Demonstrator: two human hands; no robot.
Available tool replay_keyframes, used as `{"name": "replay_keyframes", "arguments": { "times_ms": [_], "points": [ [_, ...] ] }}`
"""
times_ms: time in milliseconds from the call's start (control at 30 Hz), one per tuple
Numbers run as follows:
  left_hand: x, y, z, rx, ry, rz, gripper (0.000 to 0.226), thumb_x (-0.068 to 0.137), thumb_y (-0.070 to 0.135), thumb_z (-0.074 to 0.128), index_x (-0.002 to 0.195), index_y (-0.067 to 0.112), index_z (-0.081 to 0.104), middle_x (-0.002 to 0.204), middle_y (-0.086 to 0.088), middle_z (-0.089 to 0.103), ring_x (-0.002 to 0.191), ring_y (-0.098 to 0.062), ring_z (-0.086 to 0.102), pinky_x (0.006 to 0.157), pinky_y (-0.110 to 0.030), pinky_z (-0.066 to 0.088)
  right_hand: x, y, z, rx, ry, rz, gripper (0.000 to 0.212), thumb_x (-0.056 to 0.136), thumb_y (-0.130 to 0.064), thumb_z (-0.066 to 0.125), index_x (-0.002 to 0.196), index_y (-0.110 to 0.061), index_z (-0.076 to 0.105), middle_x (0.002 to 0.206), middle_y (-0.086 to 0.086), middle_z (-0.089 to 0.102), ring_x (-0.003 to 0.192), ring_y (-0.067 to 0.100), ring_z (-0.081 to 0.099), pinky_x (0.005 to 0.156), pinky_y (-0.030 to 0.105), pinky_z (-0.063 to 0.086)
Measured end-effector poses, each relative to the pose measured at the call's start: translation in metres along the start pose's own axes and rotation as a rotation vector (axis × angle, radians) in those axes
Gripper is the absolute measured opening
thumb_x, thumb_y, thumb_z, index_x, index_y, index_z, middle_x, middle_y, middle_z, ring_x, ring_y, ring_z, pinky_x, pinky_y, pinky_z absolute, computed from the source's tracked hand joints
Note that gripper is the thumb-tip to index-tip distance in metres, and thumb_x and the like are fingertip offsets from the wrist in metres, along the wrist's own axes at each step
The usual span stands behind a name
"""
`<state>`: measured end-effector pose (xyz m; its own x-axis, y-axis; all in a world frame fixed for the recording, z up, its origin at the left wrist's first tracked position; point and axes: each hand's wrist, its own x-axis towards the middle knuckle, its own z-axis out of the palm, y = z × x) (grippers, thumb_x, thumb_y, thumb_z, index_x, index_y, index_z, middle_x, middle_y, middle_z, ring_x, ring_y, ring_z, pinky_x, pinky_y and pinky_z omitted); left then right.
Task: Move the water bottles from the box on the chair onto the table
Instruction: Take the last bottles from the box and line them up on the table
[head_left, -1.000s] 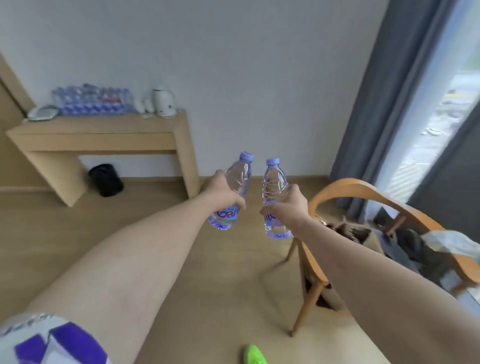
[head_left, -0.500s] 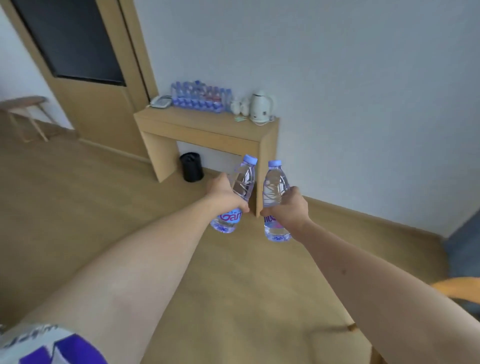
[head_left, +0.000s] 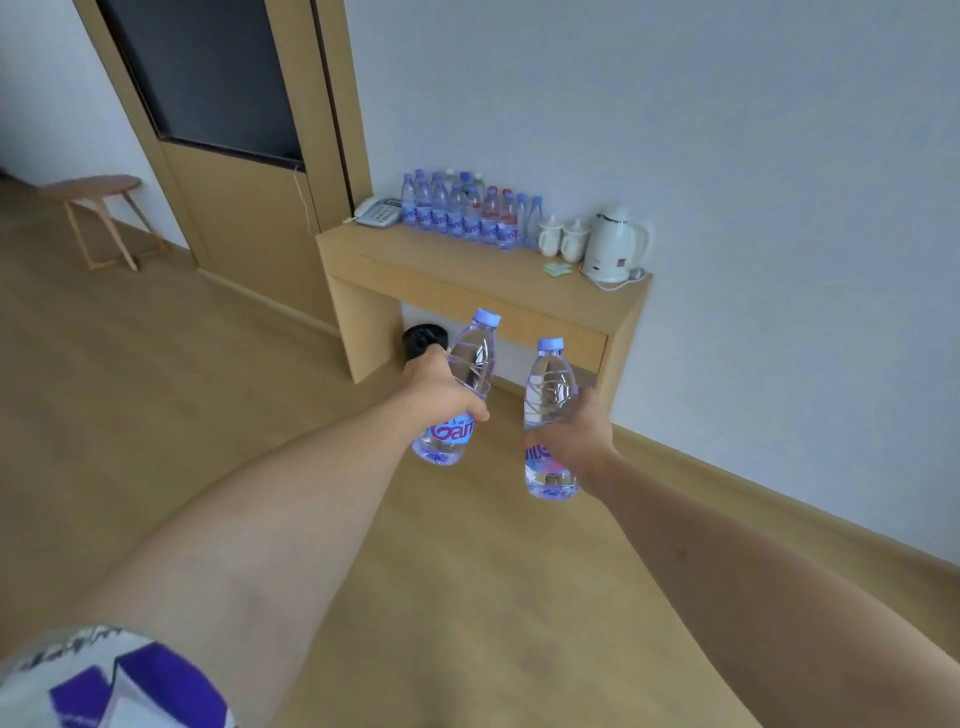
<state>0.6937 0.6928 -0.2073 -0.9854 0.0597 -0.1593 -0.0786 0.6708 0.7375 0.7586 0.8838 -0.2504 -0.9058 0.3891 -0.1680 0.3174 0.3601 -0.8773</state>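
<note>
Your left hand (head_left: 441, 387) and right hand (head_left: 576, 434) each gripped a water bottle (head_left: 470, 364) mid-body, probably upright for setting beside the row (head_left: 467, 215) on the table (head_left: 467, 280) ahead.

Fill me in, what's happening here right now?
A person is carrying two capped water bottles toward the wooden table by the wall. The left hand grips one bottle, tilted; the right hand grips the other bottle, roughly upright. Neither is set down yet. The table already holds a cluster of water bottles, a telephone, two mugs and a white kettle. The chair and box are out of view.
</note>
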Motion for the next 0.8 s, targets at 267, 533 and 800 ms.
{"name": "replay_keyframes", "arguments": {
  "times_ms": [267,533,800],
  "points": [
    [0.149,0.004,-0.034,-0.015,-0.002,0.023,0.092,0.039,0.039,0.095,0.119,0.023,0.053,0.116,0.003,0.063,0.101,-0.020,0.063,0.085,-0.037,0.057,0.128,-0.062,0.058,0.043,0.025,-0.011,0.076,0.057,-0.017,0.091,0.112,-0.027,0.039,0.097,-0.005,0.062,0.087,0.022,0.064,0.077,0.042,0.058],
    [0.296,0.004,-0.021,0.022,-0.052,0.030,0.090,0.044,0.034,0.099,0.121,0.023,0.053,0.115,0.003,0.064,0.102,-0.022,0.064,0.087,-0.040,0.058,0.284,-0.073,0.100,0.072,0.056,0.001,0.087,0.056,-0.017,0.090,0.125,-0.024,0.038,0.102,-0.001,0.064,0.095,0.028,0.066,0.084,0.050,0.058],
    [0.456,0.046,-0.030,0.062,0.001,0.030,0.085,0.046,0.039,0.097,0.117,0.023,0.053,0.109,0.005,0.066,0.101,-0.022,0.065,0.084,-0.036,0.057,0.453,-0.122,0.127,0.171,-0.006,-0.038,0.088,0.049,-0.028,0.092,0.119,-0.034,0.039,0.100,-0.009,0.066,0.092,0.021,0.068,0.083,0.047,0.059]
  ]
}}
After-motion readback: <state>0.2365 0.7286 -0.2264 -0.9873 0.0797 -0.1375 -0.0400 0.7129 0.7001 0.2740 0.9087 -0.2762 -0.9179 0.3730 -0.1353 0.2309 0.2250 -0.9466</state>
